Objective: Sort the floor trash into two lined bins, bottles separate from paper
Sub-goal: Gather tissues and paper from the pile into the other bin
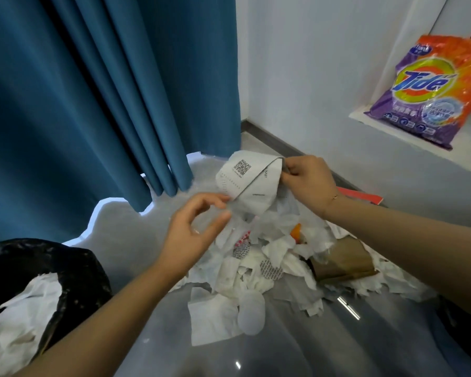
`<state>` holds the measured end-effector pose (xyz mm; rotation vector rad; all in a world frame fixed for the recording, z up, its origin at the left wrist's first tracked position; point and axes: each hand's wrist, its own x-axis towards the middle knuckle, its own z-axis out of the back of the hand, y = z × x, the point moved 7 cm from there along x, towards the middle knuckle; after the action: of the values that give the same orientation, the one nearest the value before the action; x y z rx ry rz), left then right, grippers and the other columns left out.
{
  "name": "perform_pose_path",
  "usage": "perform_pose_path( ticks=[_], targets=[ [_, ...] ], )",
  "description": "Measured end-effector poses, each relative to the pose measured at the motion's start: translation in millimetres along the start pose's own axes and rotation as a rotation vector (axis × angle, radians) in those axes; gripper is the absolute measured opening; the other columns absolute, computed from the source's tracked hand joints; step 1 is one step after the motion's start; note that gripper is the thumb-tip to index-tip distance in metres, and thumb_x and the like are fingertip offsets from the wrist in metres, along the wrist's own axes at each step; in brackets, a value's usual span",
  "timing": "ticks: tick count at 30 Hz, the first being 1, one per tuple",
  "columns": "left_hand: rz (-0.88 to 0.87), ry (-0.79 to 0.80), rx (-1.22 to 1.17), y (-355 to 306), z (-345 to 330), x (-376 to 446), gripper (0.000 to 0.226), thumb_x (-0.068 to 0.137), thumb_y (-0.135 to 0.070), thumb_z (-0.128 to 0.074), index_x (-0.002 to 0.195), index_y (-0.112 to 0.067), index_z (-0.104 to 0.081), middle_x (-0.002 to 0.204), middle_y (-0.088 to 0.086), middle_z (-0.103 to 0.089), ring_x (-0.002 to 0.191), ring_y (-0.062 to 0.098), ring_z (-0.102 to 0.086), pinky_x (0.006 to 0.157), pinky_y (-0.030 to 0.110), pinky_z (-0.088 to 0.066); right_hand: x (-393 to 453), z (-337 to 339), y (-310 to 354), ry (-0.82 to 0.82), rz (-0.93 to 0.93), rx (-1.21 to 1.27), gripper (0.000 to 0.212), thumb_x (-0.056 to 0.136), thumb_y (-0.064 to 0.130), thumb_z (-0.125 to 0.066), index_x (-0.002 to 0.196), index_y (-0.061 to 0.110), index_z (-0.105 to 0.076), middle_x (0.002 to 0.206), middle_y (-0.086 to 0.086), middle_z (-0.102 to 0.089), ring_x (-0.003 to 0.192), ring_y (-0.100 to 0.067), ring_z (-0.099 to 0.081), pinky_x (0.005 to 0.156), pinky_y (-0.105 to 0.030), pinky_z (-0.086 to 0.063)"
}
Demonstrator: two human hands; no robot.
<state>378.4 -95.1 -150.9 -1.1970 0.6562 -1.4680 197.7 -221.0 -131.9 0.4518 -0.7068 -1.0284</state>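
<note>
**Printed paper held over the trash pile**

Blue curtain [74,104] hangs at the floor's far-left edge. Black-lined bin [74,270], w/ white paper inside, stands at near-left. Paper pile [278,257] lies mid-floor. Above it, right hand [307,183] pinches printed paper [248,180]; left hand [193,235], fingers loosely curled, touches its lower edge.

Open floor [136,257] between black-lined bin [74,270] on the left and paper pile [269,257]. Blocked behind by curtain [93,99] and wall [310,77]. Ledge [419,148] with detergent bag [430,88] sticking out at right.
</note>
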Motion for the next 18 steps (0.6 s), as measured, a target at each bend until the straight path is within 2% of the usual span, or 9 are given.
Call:
perform_pose_path(
  ticks=[2,3,5,7,10,13,15,18],
  targets=[
    [0.204,-0.202,-0.223,8,6,8,0.031,0.077,-0.034,-0.074,0.083,-0.015,-0.050,0.083,-0.007,-0.058,0.081,0.006,-0.057,0.081,0.022,-0.047,-9,2,2,0.016,0.005,0.043,0.026,0.087,0.012,-0.058,0.064,0.002,-0.064,0.048,-0.005,-0.054,0.047,-0.016,-0.046,0.052,-0.031,-0.041],
    [0.303,-0.226,-0.269,15,3,13,0.044,0.070,-0.047,-0.077,0.087,-0.018,-0.048,0.084,-0.004,-0.053,0.080,0.009,-0.053,0.079,0.024,-0.045,-12,2,2,0.026,0.005,0.079,0.021,0.087,0.009,-0.057,0.073,-0.002,-0.069,0.056,-0.013,-0.061,0.053,-0.024,-0.055,0.057,-0.036,-0.047],
    [0.440,-0.115,-0.296,26,-13,20,0.071,0.056,-0.063,-0.076,0.107,-0.024,-0.047,0.104,-0.002,-0.053,0.093,0.012,-0.054,0.085,0.025,-0.045,-19,4,1,0.036,-0.051,0.216,0.017,0.083,-0.002,-0.054,0.085,-0.005,-0.071,0.067,-0.022,-0.067,0.059,-0.029,-0.062,0.064,-0.043,-0.054],
    [0.488,0.029,-0.347,33,-30,19,0.089,0.052,-0.066,-0.075,0.127,-0.032,-0.041,0.128,-0.006,-0.052,0.115,0.007,-0.052,0.096,0.025,-0.043,-26,3,-1,0.069,-0.132,0.381,0.026,0.082,-0.011,-0.050,0.092,-0.004,-0.072,0.078,-0.026,-0.069,0.062,-0.023,-0.060,0.064,-0.037,-0.057],
    [0.491,0.185,-0.377,30,-45,11,0.072,0.070,-0.067,-0.064,0.133,-0.040,-0.042,0.128,-0.024,-0.056,0.116,-0.009,-0.050,0.090,0.017,-0.038,-37,-1,-6,0.142,-0.217,0.538,0.027,0.086,-0.012,-0.049,0.100,-0.003,-0.070,0.088,-0.025,-0.069,0.070,-0.016,-0.063,0.064,-0.027,-0.059],
    [0.515,0.200,-0.328,34,-44,6,0.060,0.075,-0.066,-0.060,0.124,-0.033,-0.057,0.122,-0.020,-0.062,0.115,-0.002,-0.055,0.098,0.024,-0.038,-51,-6,-14,0.207,-0.275,0.657,0.020,0.091,0.000,-0.053,0.101,0.002,-0.071,0.089,-0.015,-0.071,0.071,-0.008,-0.067,0.064,-0.019,-0.056],
    [0.554,0.166,-0.374,36,-46,2,0.057,0.073,-0.061,-0.061,0.119,-0.027,-0.062,0.118,-0.013,-0.067,0.111,0.005,-0.061,0.096,0.028,-0.044,-58,-11,-19,0.246,-0.319,0.719,0.019,0.092,0.010,-0.055,0.101,0.003,-0.071,0.094,-0.016,-0.072,0.079,-0.017,-0.069,0.072,-0.026,-0.058],
    [0.681,0.144,-0.505,39,-56,-9,0.048,0.077,-0.051,-0.061,0.115,-0.022,-0.066,0.110,-0.007,-0.070,0.102,0.009,-0.066,0.083,0.026,-0.050,-64,-19,-27,0.243,-0.391,0.791,0.024,0.092,0.013,-0.056,0.105,-0.002,-0.068,0.102,-0.021,-0.070,0.089,-0.027,-0.066,0.083,-0.038,-0.055]
  ],
)
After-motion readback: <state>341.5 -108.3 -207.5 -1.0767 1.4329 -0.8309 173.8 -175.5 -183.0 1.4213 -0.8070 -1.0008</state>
